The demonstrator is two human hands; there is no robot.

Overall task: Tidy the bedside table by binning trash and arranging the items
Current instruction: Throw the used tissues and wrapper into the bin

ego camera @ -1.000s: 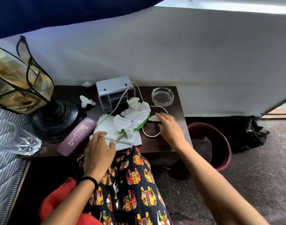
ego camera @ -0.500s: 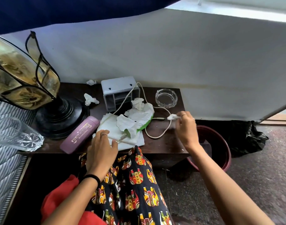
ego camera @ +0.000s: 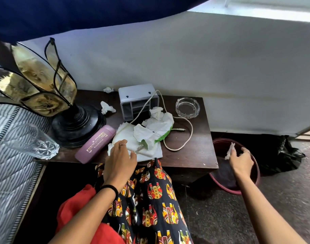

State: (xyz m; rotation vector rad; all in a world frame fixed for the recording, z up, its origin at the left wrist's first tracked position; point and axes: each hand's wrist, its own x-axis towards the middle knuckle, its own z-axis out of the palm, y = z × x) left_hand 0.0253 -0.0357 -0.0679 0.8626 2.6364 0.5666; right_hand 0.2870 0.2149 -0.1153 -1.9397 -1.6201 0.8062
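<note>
Tissue scrap (ego camera: 230, 152) is pinched at the right hand (ego camera: 241, 162) fingertips right over the red bin (ego camera: 256, 175) beside the table's right edge, so just let go low inside the rim, while the left hand (ego camera: 120, 162) rests spread on the napkin pile (ego camera: 147, 136) at the front edge.

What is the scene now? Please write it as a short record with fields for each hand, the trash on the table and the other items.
right hand: over the red bin, small tissue scrap at fingertips
left hand: resting on white napkin
trash on table: crumpled paper pile, two tissue balls
other items: purple case, glass ashtray, white cable, lamp, grey box
</note>
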